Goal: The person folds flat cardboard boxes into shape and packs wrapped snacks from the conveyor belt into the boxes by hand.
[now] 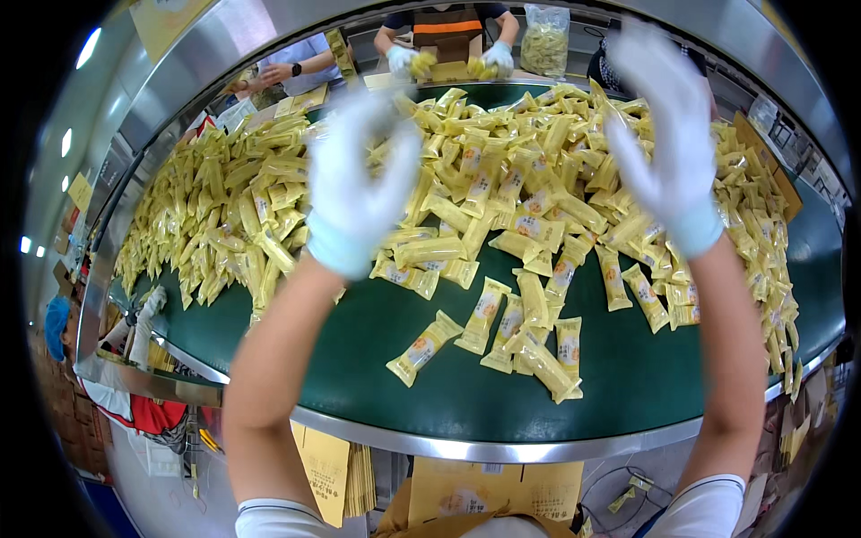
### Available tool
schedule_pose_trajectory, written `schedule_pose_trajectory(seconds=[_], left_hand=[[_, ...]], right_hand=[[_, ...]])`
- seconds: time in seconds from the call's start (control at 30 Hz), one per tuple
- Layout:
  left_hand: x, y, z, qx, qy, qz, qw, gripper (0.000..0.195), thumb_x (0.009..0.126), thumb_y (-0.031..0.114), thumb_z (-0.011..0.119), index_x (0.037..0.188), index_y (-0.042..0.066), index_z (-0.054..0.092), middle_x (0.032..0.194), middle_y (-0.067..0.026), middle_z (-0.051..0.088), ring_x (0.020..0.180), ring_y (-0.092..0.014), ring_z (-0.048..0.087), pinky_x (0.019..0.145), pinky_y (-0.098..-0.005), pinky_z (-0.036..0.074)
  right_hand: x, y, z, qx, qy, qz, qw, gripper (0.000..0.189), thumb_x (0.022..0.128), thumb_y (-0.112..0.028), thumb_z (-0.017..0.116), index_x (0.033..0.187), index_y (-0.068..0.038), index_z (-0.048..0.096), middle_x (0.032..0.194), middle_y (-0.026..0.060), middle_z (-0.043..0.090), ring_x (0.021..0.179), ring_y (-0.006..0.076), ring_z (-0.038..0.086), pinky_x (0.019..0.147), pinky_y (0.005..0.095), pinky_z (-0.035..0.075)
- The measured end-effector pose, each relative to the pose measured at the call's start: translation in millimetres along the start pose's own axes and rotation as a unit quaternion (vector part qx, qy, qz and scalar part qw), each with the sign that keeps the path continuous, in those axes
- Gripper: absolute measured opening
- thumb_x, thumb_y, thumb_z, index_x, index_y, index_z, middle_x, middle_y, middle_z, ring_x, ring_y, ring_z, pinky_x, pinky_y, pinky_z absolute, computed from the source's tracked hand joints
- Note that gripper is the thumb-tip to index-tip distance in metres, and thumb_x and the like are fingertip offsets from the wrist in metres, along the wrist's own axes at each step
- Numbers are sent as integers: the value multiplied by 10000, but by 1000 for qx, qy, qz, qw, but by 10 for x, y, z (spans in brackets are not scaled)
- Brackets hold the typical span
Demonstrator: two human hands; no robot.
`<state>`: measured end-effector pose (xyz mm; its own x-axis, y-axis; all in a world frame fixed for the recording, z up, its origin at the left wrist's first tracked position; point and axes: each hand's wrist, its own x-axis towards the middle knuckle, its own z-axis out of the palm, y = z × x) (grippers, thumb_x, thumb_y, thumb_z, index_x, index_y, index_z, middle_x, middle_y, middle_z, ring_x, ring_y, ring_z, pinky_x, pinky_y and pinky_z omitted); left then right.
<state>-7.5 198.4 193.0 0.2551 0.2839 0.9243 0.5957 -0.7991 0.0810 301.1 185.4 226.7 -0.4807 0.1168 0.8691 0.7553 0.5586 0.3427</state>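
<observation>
Both of my hands wear white gloves with pale blue cuffs and are blurred. My left hand (360,181) is raised over the left middle of a heap of yellow wrapped snack packets (484,175), fingers spread and holding nothing. My right hand (666,141) is up over the right part of the heap, thumb apart from the fingers, with nothing in it. The packets lie on a green conveyor belt (350,363). Several loose ones, such as a packet (424,348), lie nearer to me, between my forearms.
A metal rim (471,449) edges the belt. Below it stand flat cardboard cartons (494,487). Across the belt, a co-worker's gloved hands (498,57) hold packets over a box; a filled clear bag (545,44) stands beside. Another person's bare hands (272,75) are at the far left.
</observation>
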Motion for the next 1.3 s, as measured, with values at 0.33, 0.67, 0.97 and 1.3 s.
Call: schedule_pose_trajectory(seconds=[0.33, 0.67, 0.97, 1.3], left_hand=[[-2101, -514, 904, 130, -306, -451, 828, 702, 847, 620, 611, 1442, 262, 504, 1503, -233, 376, 1267, -433, 500, 1072, -455, 405], [-1847, 218, 1367, 23, -473, -304, 826, 691, 791, 624, 672, 1374, 273, 552, 1431, -178, 474, 1210, -394, 559, 1005, -424, 475], [-2023, 423, 649, -53, -488, -244, 836, 742, 810, 506, 724, 1453, 243, 464, 1434, -215, 463, 1211, -409, 549, 995, -442, 483], [-2245, 1215, -1756, -458, -486, -419, 615, 447, 828, 220, 745, 1231, 43, 663, 1244, -190, 657, 1161, -340, 625, 1004, -381, 479]], right_hand=[[-2454, -580, 686, -65, -369, 461, 804, 617, 850, -548, 631, 1333, -165, 601, 1457, 177, 442, 1325, 511, 340, 1051, 641, 292], [-2472, -1234, 1037, 10, -374, 372, 849, 378, 858, -385, 546, 1135, -172, 691, 1239, 90, 582, 1102, 407, 489, 1010, 601, 273], [-2290, -1505, 553, 116, -421, 371, 819, 306, 870, -370, 559, 1069, -176, 686, 1081, 74, 684, 1012, 364, 559, 868, 521, 405], [-1759, -1486, -1857, 461, -486, 507, 542, 393, 984, -346, 554, 1068, 6, 708, 1031, 135, 714, 959, 252, 679, 888, 349, 518]])
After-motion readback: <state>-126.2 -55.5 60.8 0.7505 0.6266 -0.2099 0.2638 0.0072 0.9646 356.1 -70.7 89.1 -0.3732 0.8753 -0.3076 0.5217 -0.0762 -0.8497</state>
